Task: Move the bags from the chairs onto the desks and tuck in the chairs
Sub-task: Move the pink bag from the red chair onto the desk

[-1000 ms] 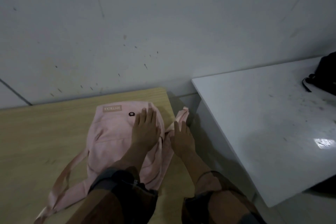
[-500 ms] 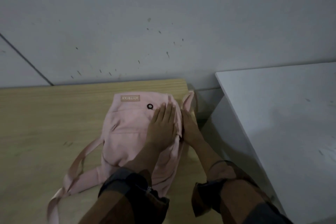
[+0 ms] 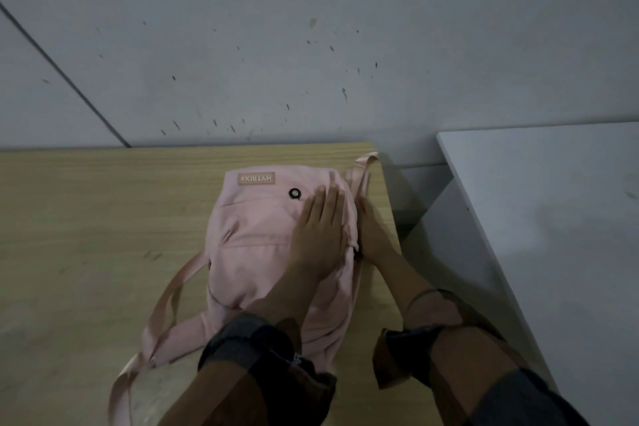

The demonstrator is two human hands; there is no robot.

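In the head view, the pink backpack (image 3: 262, 245) lay flat on the wooden desk (image 3: 86, 218). The left hand (image 3: 318, 235) pressed it with straight fingers; the right hand (image 3: 371, 235), fingers extended, touched its right side beside a strap (image 3: 363, 166).

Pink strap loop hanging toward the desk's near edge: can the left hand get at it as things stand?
Probably yes. The left hand lies flat on the pink backpack; the strap loop lies uncovered on the wooden desk.

hidden: pink bag (image 3: 256, 245) under left hand (image 3: 320, 235) fingers, right side behind right hand (image 3: 371, 233) | cut off: strap (image 3: 121, 391) at bottom edge; white desk (image 3: 553, 218) at right edge | illegible: label (image 3: 256, 178) lettering, beyond fingertips
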